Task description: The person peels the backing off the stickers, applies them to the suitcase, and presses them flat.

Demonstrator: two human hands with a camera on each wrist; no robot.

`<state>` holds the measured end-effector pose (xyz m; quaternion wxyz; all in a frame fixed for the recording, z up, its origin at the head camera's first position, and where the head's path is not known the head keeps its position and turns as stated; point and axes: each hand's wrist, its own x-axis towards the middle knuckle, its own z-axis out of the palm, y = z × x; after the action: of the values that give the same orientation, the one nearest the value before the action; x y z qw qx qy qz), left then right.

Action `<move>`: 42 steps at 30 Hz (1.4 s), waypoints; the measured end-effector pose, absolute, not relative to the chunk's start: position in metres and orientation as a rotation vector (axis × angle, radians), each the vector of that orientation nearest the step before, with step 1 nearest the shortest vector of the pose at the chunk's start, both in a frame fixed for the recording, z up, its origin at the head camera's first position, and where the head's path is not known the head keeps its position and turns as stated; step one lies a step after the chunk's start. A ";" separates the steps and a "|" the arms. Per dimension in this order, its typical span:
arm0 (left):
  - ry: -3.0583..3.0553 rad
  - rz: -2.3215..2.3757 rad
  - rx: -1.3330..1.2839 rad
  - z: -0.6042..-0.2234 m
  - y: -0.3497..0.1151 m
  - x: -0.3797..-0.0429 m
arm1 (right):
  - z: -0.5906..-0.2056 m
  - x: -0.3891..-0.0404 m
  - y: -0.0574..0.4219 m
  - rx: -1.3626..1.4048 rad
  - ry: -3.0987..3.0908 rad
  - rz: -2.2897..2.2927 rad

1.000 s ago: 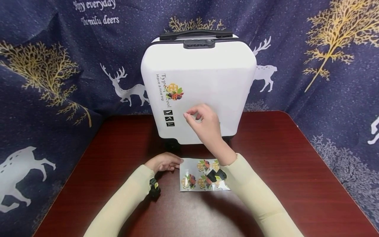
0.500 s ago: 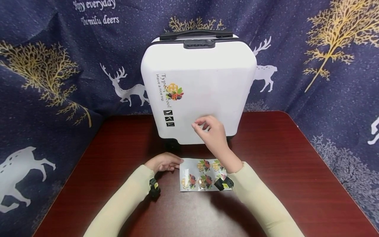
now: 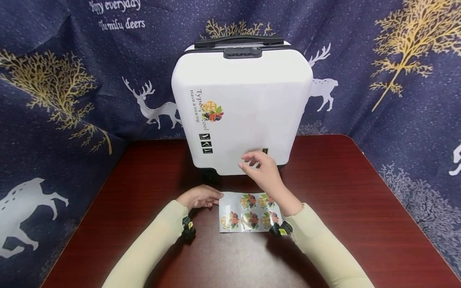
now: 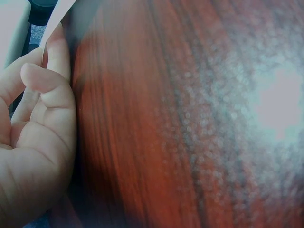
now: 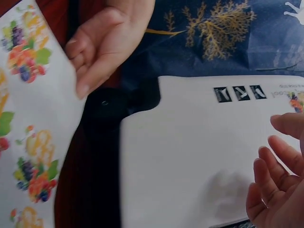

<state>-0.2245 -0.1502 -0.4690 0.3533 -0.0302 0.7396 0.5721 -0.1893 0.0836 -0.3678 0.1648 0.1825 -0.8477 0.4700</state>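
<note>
A sheet of fruit stickers [image 3: 234, 204] lies low in the head view, its surface slightly bowed. At its upper left corner my left hand [image 3: 201, 197] pinches the edge between thumb and fingers; the left wrist view shows the paper edge at those fingers [image 4: 57, 52]. My right hand [image 3: 264, 170] is in front of the lower part of a white suitcase [image 3: 248, 108], thumb and index finger apart, holding nothing. One fruit sticker [image 3: 212, 111] is on the suitcase, overlapping its printed lettering. In the right wrist view the right fingers [image 5: 273, 166] are loosely bent before the white shell.
The suitcase stands upright on a reddish-brown table [image 3: 151, 168], its black handle [image 3: 239, 41] and combination lock [image 3: 242, 53] on top. Behind hangs a dark blue cloth [image 3: 151, 60] with deer and trees. Black cameras [image 3: 188, 230] are strapped to both wrists.
My right hand has moved down and to the right, away from the middle of the suitcase, and its thumb and index finger have parted. The left hand and sheet have stayed put.
</note>
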 end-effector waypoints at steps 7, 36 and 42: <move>1.891 1.494 -0.056 -0.468 -0.151 -0.224 | -0.383 -0.190 0.094 0.541 -2.550 1.302; 1.911 1.515 -0.112 -0.472 -0.149 -0.224 | -0.444 -0.207 0.125 0.677 -2.916 1.302; 1.914 1.522 -0.121 -0.470 -0.149 -0.222 | -0.451 -0.212 0.125 0.765 -3.023 1.179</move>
<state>-0.2224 -0.1491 -0.4704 0.3396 -0.0464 0.7353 0.5847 -0.2116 0.1253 -0.4510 -0.0959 0.2284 -0.9026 0.3521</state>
